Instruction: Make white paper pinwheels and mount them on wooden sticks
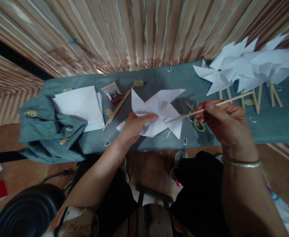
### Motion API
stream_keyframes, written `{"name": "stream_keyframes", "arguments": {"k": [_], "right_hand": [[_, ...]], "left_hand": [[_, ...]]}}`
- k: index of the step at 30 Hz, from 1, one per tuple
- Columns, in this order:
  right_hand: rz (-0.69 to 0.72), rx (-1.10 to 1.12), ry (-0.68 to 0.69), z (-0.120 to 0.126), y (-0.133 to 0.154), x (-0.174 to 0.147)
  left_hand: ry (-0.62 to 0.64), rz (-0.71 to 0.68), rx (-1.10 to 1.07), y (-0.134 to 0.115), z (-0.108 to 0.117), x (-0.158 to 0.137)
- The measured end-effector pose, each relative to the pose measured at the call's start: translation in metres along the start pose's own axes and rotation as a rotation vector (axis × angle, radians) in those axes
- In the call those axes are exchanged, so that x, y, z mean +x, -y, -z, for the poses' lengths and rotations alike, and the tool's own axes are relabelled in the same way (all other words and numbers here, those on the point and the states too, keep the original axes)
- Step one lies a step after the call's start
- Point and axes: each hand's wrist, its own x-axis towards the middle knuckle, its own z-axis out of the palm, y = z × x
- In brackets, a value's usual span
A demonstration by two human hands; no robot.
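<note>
A white paper pinwheel [165, 103] is pinched at its middle by my left hand [136, 125], the thumb lying on top. My right hand [224, 120] grips a thin wooden stick [186, 115] between thumb and fingers. The stick's left tip lies at the pinwheel's centre, close to my left thumb; whether the two are joined I cannot tell. Under and beside my right hand lie scissors [189, 105], partly hidden, and a roll of green tape [199, 125].
Several paper pinwheels on sticks [248, 64] lie at the right of the cloth-covered table [156, 76]. On the left are a stack of white paper [79, 105], a small red-and-white box [113, 93] of small metal pieces and loose wooden sticks [119, 107]. A pleated curtain [144, 33] hangs behind.
</note>
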Motion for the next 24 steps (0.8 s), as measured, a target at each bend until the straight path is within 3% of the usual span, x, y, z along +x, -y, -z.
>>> {"name": "stream_keyframes", "arguments": {"k": [17,20,24], "right_hand": [[-0.045,-0.068,0.053,0.000,-0.006,0.000],[-0.061,-0.023,0.012,0.000,-0.003,0.002],[0.021,0.071,-0.131,0.002,0.000,0.008]], "left_hand": [[-0.042,0.012,0.015,-0.006,-0.001,-0.004],[-0.051,0.003,0.008,-0.006,0.001,-0.003],[-0.123,-0.089,-0.036,-0.013,0.007,0.000]]}}
